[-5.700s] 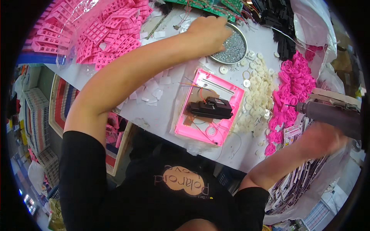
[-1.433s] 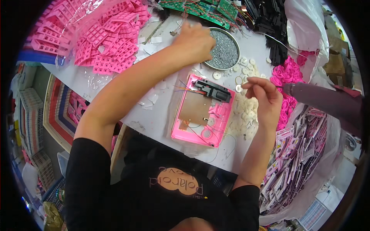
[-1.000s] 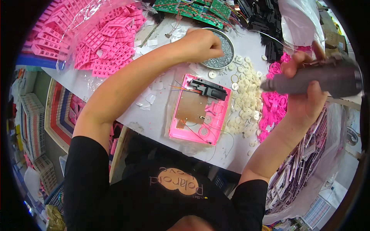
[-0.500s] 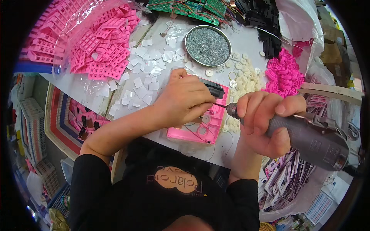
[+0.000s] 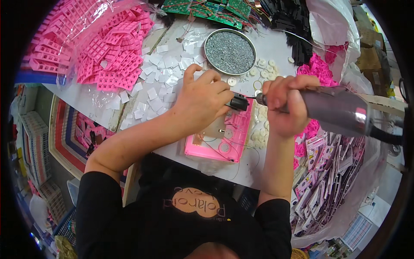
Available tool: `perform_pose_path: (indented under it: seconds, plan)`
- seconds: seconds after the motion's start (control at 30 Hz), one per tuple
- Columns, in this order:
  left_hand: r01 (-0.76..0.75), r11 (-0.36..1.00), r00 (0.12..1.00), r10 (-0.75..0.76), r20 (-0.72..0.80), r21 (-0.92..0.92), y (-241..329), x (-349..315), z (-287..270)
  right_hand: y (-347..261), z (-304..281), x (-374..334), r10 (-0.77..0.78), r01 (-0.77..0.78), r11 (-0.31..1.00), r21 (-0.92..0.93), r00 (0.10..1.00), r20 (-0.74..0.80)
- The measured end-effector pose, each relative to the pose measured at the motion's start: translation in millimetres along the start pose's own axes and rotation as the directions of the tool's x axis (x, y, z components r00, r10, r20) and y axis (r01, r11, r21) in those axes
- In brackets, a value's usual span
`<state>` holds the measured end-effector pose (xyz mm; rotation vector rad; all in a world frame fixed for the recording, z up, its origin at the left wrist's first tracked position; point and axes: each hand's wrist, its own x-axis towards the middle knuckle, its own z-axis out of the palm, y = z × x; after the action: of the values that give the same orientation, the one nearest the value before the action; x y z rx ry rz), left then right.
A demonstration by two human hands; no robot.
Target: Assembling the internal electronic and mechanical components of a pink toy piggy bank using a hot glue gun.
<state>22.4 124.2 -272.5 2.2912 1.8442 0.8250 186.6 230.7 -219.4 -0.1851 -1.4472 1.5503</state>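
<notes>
A pink plastic casing [image 5: 211, 151] lies on the table before me, with thin wires and a metal plate inside. At its far right end is a black plastic part [image 5: 239, 102]. My left hand [image 5: 202, 99] bends over the casing, its fingertips closed against the black part; the thumb is hidden. My right hand [image 5: 284, 105] is wrapped round a grey electric screwdriver [image 5: 334, 110], held level and pointing left. Its thin bit meets the right end of the black part; whether a screw is there is too small to tell.
A round metal tin of small screws [image 5: 230, 52] stands beyond the casing. White square pieces [image 5: 159, 93] and cream plastic wheels [image 5: 261, 125] are scattered around. Pink panels [image 5: 114, 56] pile up far left, green circuit boards [image 5: 207, 11] at the back, printed pieces [image 5: 323, 181] at right.
The screwdriver has swung up to a more level position, and its bit has moved farther from me to the black part. My left hand has shifted slightly away from me, its fingers more spread.
</notes>
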Motion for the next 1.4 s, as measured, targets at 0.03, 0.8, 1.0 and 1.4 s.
perform_pose_path:
  seconds: [0.03, 0.8, 1.0, 1.4]
  plan:
    - [0.000, 1.000, 1.000, 0.000, -0.006, -0.005, -0.9, -0.7, 1.8, 2.1, 1.1, -1.1, 0.023, -0.023, 1.000, -0.012, 0.999, -0.031]
    - [0.004, 0.967, 0.988, -0.043, -0.146, -0.256, -0.8, -36.9, -125.9, -58.9, -125.9, 22.9, 0.121, -0.264, 0.773, -0.576, 0.954, -0.275]
    - [0.566, 0.824, 0.791, -0.551, 0.267, 0.026, -60.0, -188.1, -234.4, -53.9, -167.0, -28.1, 0.227, -0.353, -0.073, -0.933, 0.905, -0.360]
    - [0.178, 0.982, 0.954, -0.158, 0.254, -0.059, -7.7, -136.2, -130.2, -49.1, -155.7, -28.1, 0.205, -0.344, -0.165, -0.924, 0.905, -0.374]
